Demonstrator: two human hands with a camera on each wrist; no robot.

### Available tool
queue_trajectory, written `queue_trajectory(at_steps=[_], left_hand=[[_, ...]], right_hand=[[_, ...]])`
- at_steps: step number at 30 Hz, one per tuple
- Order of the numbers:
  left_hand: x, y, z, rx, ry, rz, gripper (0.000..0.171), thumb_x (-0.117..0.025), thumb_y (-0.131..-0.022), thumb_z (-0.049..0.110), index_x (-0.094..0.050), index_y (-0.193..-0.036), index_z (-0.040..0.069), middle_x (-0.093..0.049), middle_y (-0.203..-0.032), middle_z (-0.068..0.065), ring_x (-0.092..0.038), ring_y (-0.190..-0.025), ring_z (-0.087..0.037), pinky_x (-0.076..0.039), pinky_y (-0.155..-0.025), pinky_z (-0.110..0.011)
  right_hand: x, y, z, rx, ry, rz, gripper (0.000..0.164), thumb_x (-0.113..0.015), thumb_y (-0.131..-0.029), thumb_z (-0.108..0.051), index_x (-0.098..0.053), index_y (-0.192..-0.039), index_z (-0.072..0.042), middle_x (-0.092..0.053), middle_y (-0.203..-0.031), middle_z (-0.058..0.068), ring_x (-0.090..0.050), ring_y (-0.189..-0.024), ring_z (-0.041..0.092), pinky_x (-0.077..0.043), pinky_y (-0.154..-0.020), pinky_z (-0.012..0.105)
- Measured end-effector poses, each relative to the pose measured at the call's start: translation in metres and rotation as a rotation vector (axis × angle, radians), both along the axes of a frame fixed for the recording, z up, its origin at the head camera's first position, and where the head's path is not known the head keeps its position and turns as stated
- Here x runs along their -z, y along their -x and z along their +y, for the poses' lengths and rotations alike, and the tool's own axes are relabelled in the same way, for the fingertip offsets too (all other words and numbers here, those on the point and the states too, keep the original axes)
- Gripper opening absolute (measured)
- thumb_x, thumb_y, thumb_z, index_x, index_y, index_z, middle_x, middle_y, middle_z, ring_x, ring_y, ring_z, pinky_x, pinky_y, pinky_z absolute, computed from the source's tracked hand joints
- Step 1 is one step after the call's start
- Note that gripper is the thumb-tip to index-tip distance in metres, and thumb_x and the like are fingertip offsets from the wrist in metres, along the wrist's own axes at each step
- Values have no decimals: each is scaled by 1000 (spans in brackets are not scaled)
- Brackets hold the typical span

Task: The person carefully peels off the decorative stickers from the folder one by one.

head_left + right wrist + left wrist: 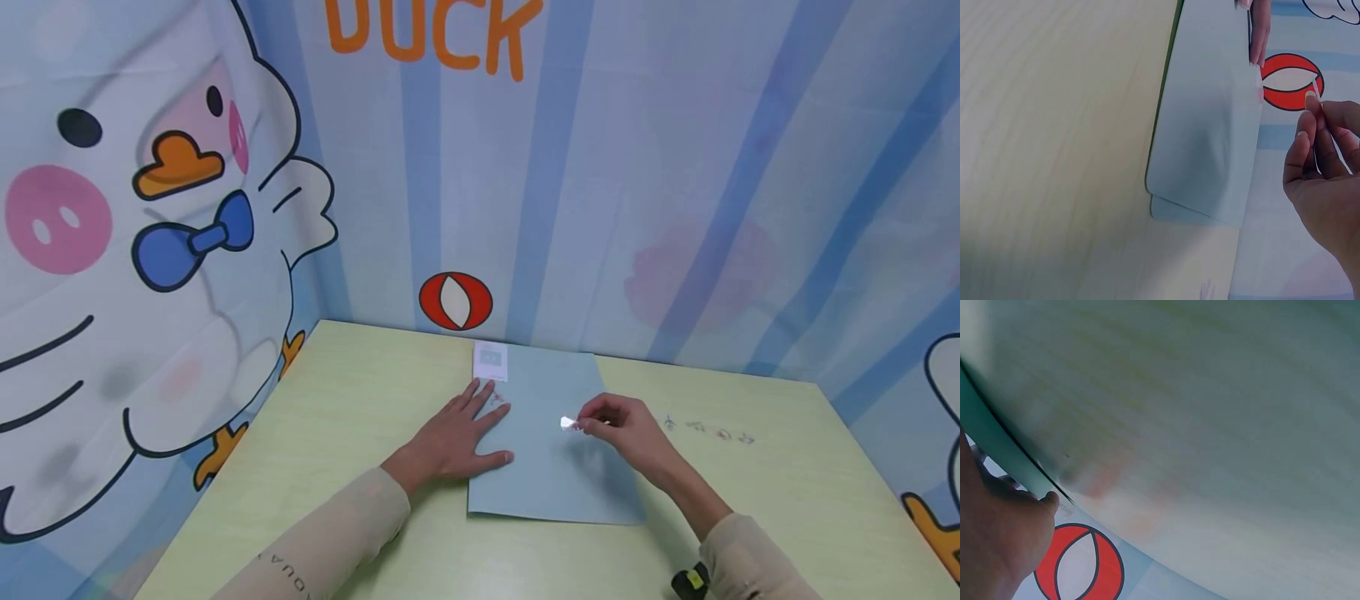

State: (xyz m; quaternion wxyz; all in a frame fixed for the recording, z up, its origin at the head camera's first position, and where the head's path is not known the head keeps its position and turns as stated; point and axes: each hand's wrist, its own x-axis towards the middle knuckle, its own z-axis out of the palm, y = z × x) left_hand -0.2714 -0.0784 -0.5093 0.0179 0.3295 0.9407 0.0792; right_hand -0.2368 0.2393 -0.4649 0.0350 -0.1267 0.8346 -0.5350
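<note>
One small shiny piece, above one blue folder; right hand: grip narrow, pinching it. Left hand: spread wide, resting on folder's left side. Folder bears one pale label, near left fingertips. Table, right of folder: four small printed pieces, in a row.

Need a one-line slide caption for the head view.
Left hand spread on a pale blue folder, right hand pinching a small shiny piece above it.
</note>
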Motion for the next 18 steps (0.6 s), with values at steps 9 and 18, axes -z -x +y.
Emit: queue_trajectory(at_steps=[9, 18], left_hand=[[-1, 1, 0, 0, 0, -7, 86, -42, -100, 76, -31, -169, 26, -10, -179, -8, -4, -164, -36, -19, -129, -52], [-1, -1, 0, 4, -10, -9, 86, -43, -100, 75, -31, -169, 25, -11, -178, -9, -5, -163, -37, -19, -129, -53]], right_hand=[[-2, 1, 11, 41, -46, 57, 12, -74, -101, -12, -75, -109, -4, -78, -104, 11, -69, -99, 43, -59, -82, 40], [-5, -4, 31, 104, -29, 76, 21, -69, -103, -8, -73, -119, 4, -77, -106, 15, -72, -97, 32, -60, -86, 27]])
